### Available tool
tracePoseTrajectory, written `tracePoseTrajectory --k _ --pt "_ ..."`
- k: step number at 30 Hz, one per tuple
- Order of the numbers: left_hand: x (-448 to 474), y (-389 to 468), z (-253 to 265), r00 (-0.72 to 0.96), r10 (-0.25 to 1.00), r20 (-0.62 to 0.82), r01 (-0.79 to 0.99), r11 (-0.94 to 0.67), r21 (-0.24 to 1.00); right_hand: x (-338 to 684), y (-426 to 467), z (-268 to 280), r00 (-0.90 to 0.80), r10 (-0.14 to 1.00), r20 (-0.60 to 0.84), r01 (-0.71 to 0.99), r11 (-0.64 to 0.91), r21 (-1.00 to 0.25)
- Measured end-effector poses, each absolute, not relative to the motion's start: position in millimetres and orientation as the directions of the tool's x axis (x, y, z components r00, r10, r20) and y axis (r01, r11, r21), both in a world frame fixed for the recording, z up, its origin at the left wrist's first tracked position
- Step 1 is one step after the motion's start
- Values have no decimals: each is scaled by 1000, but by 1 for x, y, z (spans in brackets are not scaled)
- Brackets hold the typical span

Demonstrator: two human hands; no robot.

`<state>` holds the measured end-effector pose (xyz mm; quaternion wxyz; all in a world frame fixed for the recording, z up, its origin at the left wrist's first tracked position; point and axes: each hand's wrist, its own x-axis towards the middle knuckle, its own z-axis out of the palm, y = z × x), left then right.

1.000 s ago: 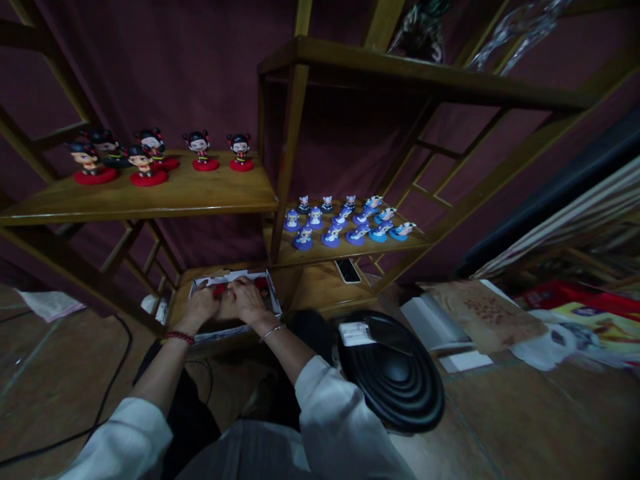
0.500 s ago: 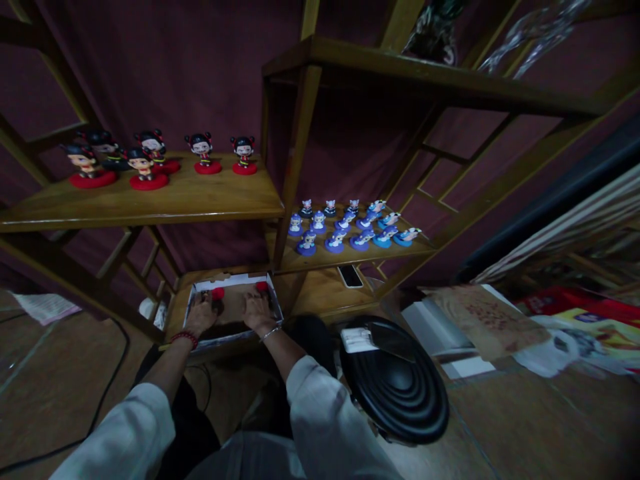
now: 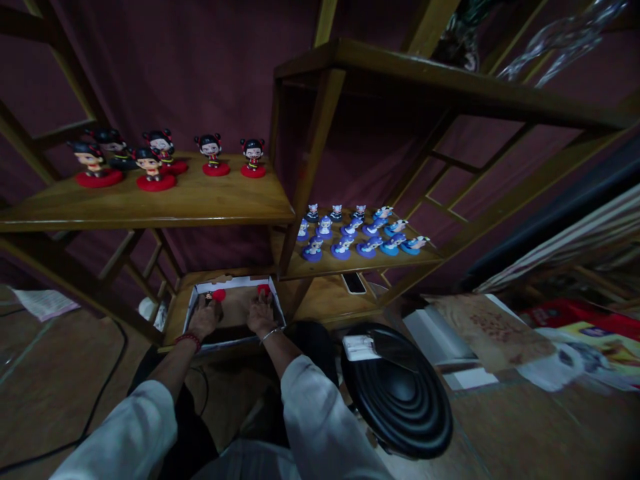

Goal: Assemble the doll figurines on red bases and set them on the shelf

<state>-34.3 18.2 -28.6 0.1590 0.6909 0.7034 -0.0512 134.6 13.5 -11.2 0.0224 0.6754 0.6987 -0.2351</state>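
A shallow white-edged cardboard box [image 3: 239,281] sits on the low shelf in front of me, its inside brown. My left hand [image 3: 204,319], with a red bead bracelet at the wrist, reaches into its left side. The fingers are closed about a small dark-haired figurine [image 3: 209,296] whose red round base [image 3: 219,294] points away from me. On the right side of the box, my right hand [image 3: 260,313] has its fingers bent around another figurine, largely hidden, with its red base [image 3: 263,289] showing past the fingertips.
Figurines on red bases [image 3: 212,152] stand on the upper left shelf [image 3: 210,200]. Several purple and blue figurines [image 3: 343,247] fill the right shelf. Below them lies a phone [image 3: 353,283]. A round black stool [image 3: 400,393] bears a white packet [image 3: 360,347]; cardboard [image 3: 490,327] lies beyond.
The view has shifted slightly, so the shelves sit a little further right and lower. Both hands stay inside the box, with only small finger movements at the figurines.
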Motion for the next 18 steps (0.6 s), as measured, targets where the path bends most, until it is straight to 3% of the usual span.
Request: tracePoseTrajectory --k 7,18 --pt "-34 18 -27 -3 956 -293 990 43 131 136 12 -15 -178 914 -365 962 83 -261" --pt "-31 21 -23 -8 951 -309 993 45 113 129 11 -16 -143 933 -329 980 86 -181"
